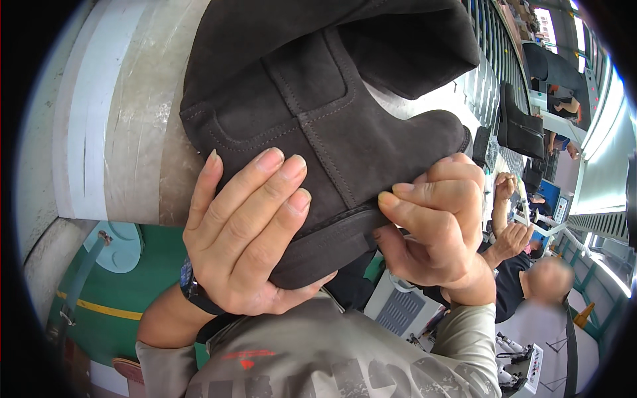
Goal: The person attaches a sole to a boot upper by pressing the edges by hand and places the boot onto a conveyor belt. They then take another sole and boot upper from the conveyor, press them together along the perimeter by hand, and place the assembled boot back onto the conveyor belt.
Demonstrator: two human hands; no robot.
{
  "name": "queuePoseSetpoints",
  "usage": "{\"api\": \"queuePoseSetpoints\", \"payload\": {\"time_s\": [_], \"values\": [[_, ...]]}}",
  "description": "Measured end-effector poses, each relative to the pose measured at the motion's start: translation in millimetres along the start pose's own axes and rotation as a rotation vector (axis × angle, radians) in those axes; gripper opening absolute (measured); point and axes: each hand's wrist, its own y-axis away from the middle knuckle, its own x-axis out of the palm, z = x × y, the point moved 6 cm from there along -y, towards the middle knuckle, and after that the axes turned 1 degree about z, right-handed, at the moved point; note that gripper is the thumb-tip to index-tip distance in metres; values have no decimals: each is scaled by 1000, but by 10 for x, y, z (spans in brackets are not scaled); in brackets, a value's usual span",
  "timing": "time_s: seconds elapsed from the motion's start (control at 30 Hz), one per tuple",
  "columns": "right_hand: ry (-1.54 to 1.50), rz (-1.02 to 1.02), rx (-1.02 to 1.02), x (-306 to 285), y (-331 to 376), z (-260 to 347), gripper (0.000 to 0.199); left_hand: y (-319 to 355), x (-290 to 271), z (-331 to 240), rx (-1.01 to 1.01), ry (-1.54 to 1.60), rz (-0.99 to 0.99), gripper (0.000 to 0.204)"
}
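A dark brown suede boot lies on its side in front of me, its toe to the right and its sole toward my body. Stitched seams cross its side, and the shaft folds away at the top. My left hand grips the heel end, fingers laid over the suede and thumb under the sole. At the sole's edge, nearer the toe, my right hand is closed in a pinch against the boot. Whether anything small sits between those fingertips is hidden. A dark watch circles my left wrist.
A tape-covered work surface runs under the boot to the left. Another dark boot stands by the slatted conveyor at right. A co-worker is close on my right, hands raised. A pale blue disc is above the green floor.
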Motion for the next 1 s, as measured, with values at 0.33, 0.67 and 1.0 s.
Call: {"api": "queuePoseSetpoints", "payload": {"time_s": [0.33, 0.67, 1.0], "values": [[197, -132, 33, -44, 130, -456, 93, -84, 9, -37, -39, -3, -16, 70], [153, -125, 56, -53, 155, -512, 92, -56, 116, -15, -82, 15, -136, 56], [21, 109, 260, -282, -226, -554, 98, -57, 176, -33, -58, -18, -204, 69]]}}
